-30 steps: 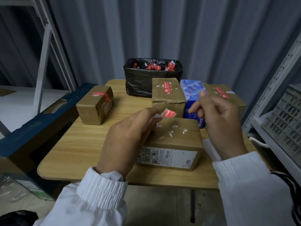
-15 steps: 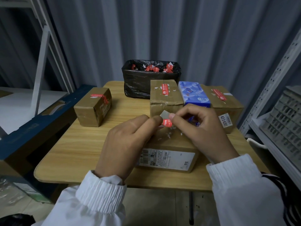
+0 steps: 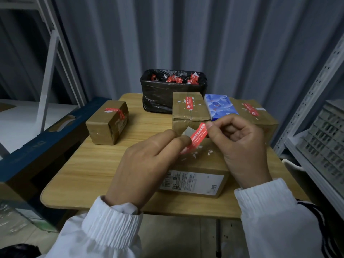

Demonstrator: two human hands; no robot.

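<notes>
Just above the box, red sticker between left hand and right hand

Red sticker strip: narrow, with white print along its length. It runs tilted from lower left to upper right. I pinch the lower end with my left hand and the upper end with my right hand, just above the box.

Cardboard box: brown, shut, flat on the desk. White paper scraps are stuck on top, and a barcode label is on the near side.

L hand + R hand pinch red tape strip over cardboard box — black bin w/ red scraps behind.
</notes>
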